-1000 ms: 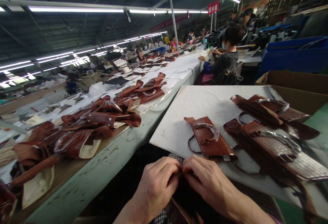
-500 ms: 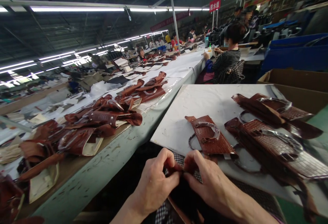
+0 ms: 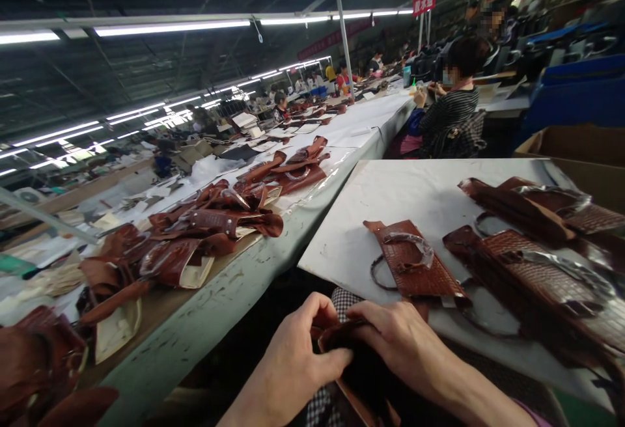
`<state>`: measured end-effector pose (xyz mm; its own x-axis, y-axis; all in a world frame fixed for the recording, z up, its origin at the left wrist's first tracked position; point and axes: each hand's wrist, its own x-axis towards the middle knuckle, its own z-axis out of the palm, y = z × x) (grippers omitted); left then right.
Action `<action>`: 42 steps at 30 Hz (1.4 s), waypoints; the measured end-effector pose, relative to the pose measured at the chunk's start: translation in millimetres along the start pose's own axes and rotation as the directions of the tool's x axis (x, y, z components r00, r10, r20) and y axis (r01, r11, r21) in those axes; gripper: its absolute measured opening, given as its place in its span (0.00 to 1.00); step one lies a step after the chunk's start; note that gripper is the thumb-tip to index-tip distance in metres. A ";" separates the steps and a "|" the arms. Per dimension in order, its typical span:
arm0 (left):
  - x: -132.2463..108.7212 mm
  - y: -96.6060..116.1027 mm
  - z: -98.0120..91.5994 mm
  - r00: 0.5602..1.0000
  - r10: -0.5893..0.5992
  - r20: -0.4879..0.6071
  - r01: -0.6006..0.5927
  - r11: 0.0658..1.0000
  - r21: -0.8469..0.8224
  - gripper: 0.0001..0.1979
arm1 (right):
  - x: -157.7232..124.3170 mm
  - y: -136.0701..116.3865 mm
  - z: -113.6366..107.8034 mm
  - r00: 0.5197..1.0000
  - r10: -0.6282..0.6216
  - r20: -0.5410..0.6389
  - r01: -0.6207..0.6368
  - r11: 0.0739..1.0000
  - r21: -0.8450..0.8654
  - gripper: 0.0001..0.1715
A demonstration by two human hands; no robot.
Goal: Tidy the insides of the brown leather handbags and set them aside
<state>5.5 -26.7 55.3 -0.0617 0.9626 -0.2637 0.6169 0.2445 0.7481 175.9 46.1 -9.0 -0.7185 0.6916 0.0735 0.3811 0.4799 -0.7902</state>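
Note:
Over my lap, a brown leather bag (image 3: 347, 396) hangs between my hands, its dark inside facing up. My left hand (image 3: 297, 352) is closed on the left part of its rim, thumb on the inner side and fingers curled over the outside. Across the far edge bends my right hand (image 3: 403, 339), with its fingers on the same rim and its fingertips partly hidden. Just beyond, a brown woven-pattern bag (image 3: 415, 271) with a plastic-wrapped handle lies on the white board (image 3: 342, 232).
More brown bags (image 3: 541, 264) lie on the board's right side. To the left, a long bench (image 3: 234, 284) carries a heap of brown bags (image 3: 215, 219). A cardboard box (image 3: 561, 144) and blue bins (image 3: 576, 95) stand at right. A seated co-worker (image 3: 454, 108) is farther ahead.
My fingertips have moved from meeting at the middle to lying apart along the rim, and the bag's opening shows more. The view has shifted slightly left.

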 end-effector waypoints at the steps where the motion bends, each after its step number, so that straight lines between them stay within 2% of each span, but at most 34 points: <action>1: -0.6 -1.0 -0.6 1.000 -0.008 0.010 0.008 1.000 0.003 0.09 | 0.1 -1.4 -1.2 1.000 -0.001 0.005 0.001 1.000 0.015 0.12; 5: -0.6 -4.1 -0.3 1.000 0.001 0.001 -0.001 0.999 -0.035 0.03 | 2.5 -2.8 -5.1 0.999 -0.018 0.035 0.014 0.996 0.092 0.11; 10: 2.5 -8.6 2.3 1.000 0.012 -0.019 -0.014 0.997 -0.075 0.03 | 5.4 4.0 -11.4 0.994 -0.065 0.083 0.044 0.972 0.229 0.12; 16: 8.2 -14.1 1.2 0.984 0.177 -0.037 -0.173 0.982 0.076 0.07 | 8.8 13.0 -13.8 0.984 -0.071 0.161 0.012 0.940 0.342 0.13; 20: 11.9 -11.3 -1.5 0.981 0.194 -0.022 -0.189 0.974 0.126 0.07 | 10.3 13.6 -13.7 0.980 -0.061 0.188 -0.019 0.917 0.398 0.13; 25: 13.2 -6.9 -2.3 0.983 0.184 0.005 -0.182 0.967 0.180 0.07 | 9.4 13.5 -14.6 0.982 -0.060 0.177 -0.012 0.924 0.382 0.13; 31: 12.3 -10.8 1.1 0.980 0.197 -0.033 -0.188 0.965 0.181 0.07 | 7.9 14.9 -15.1 0.985 -0.067 0.157 0.010 0.942 0.336 0.12; 36: 5.7 -6.4 -1.3 0.992 0.116 -0.048 -0.110 0.988 0.110 0.04 | 8.8 6.2 -13.1 0.994 -0.022 0.105 -0.004 0.971 0.239 0.11; 38: 2.0 -6.1 -1.1 0.984 0.133 -0.119 -0.111 0.979 0.172 0.04 | 8.8 2.8 -10.1 0.996 -0.009 0.086 -0.009 0.977 0.212 0.11; 42: -4.1 -12.1 2.2 0.926 0.301 -0.230 -0.183 0.887 0.425 0.06 | 8.4 -0.2 -3.7 0.998 -0.005 0.063 -0.006 0.984 0.181 0.10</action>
<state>0.0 -33.9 45.9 -0.0514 0.9913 0.1210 0.8914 -0.0091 0.4530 171.9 53.8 -6.0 -0.7559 0.6536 0.0390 0.2743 0.3702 -0.8875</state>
